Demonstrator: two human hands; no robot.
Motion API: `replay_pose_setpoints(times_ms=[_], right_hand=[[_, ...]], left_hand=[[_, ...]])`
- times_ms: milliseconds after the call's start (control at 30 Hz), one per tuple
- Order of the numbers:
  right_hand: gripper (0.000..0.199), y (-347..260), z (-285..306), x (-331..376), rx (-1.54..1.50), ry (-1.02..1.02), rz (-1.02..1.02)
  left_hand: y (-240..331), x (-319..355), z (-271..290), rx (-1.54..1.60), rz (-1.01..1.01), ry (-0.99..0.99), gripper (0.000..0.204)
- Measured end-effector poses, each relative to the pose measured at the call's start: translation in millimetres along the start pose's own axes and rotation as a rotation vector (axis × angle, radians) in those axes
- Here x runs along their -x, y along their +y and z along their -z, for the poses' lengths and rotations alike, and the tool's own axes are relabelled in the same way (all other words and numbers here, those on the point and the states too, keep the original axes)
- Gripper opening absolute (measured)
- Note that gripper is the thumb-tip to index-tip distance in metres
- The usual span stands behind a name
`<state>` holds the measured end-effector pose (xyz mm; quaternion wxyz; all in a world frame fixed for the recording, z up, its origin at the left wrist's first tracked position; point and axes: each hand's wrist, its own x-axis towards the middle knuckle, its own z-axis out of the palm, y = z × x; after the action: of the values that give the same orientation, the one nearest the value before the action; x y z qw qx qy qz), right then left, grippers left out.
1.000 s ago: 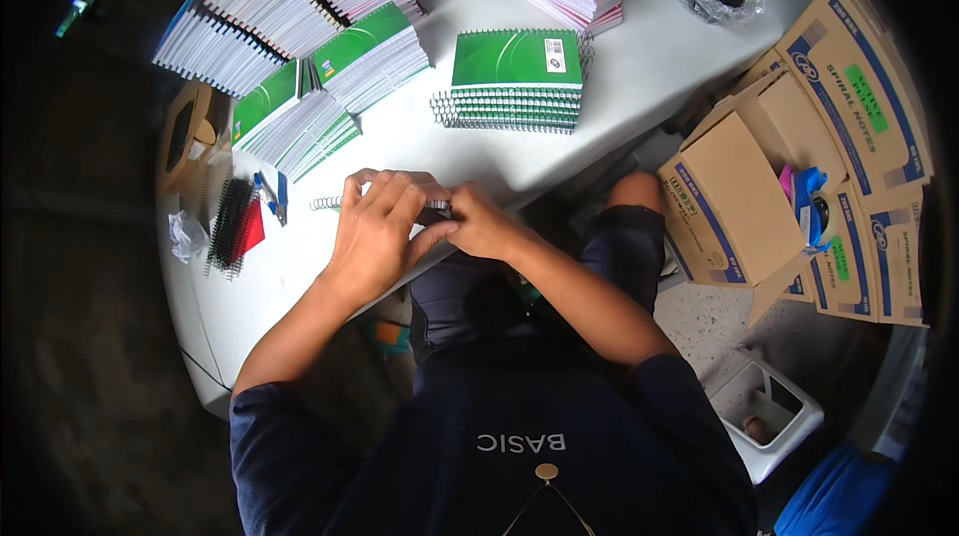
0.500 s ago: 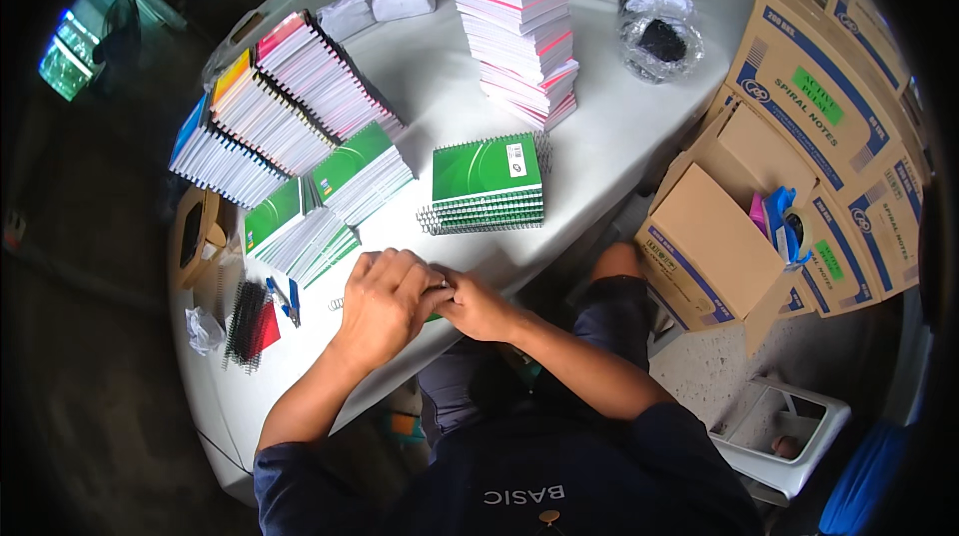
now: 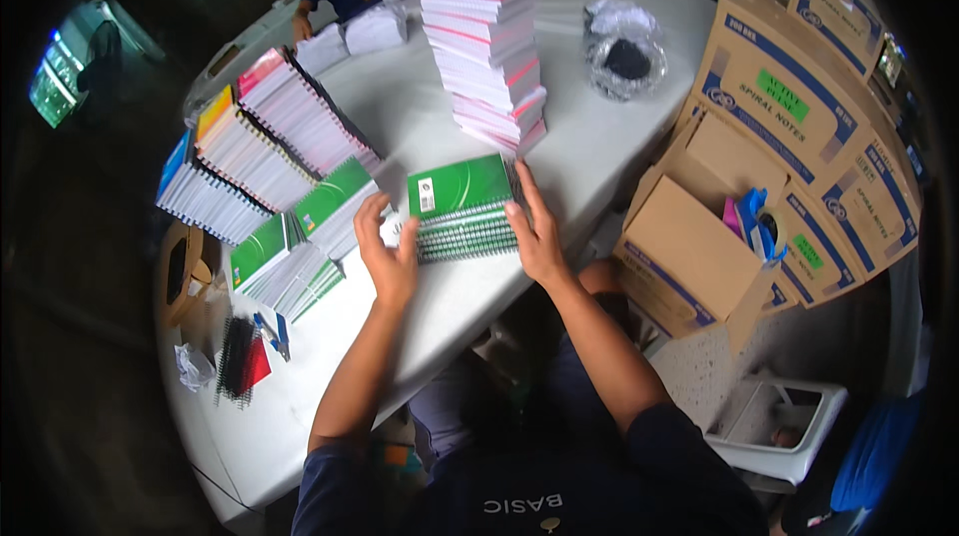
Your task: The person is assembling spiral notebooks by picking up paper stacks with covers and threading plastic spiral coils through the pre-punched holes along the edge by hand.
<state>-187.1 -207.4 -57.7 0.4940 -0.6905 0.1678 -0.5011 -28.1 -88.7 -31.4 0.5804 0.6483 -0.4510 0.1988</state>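
The stack of green spiral notebooks (image 3: 465, 228) sat at the centre of the frame, between both hands. The left hand (image 3: 388, 261), thumb apart from its fingers, flanked its left end; the right hand (image 3: 539, 241), likewise spread, touched its right end.

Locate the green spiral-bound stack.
In the head view, the green spiral-bound stack sits near the centre on the white table, between the left hand and right hand.
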Motion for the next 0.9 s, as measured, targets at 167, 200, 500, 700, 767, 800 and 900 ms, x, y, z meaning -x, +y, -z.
replay_pose_setpoints(times_ms=[167, 200, 500, 700, 767, 800, 900], right_hand=[[0.043, -1.5, -38.7, 17.2, 0.130, 0.292, 0.157], [0.040, 7.6, -41.6, 20.6, 0.146, 0.330, 0.185], [0.045, -0.2, -47.9, 19.7, 0.046, 0.427, -0.022], [0.054, -4.1, -46.6, 12.6, -0.021, 0.405, -0.172], [0.053, -6.3, -48.5, 7.5, -0.079, 0.409, -0.117], [0.049, -7.0, -46.1, 6.3, -0.060, 0.423, -0.163], [0.046, -1.2, -33.4, -2.7, -0.034, 0.498, -0.165]], left_hand=[[-19.9, 15.9, -14.2, 0.230, 0.352, 0.059, 0.022], [-16.8, 17.9, -15.3, 0.279, 0.371, 0.074, 0.023], [-15.3, 20.0, -12.8, 0.460, 0.518, 0.096, 0.030], [-11.8, 5.3, 3.7, 0.694, 0.973, -0.479, 0.064], [-11.6, 2.9, 4.0, 0.727, 0.976, -0.516, 0.056], [-9.1, 3.6, 1.0, 0.746, 0.997, -0.513, 0.052], [-2.0, -5.0, -16.9, 0.756, 1.041, -0.579, 0.051]])
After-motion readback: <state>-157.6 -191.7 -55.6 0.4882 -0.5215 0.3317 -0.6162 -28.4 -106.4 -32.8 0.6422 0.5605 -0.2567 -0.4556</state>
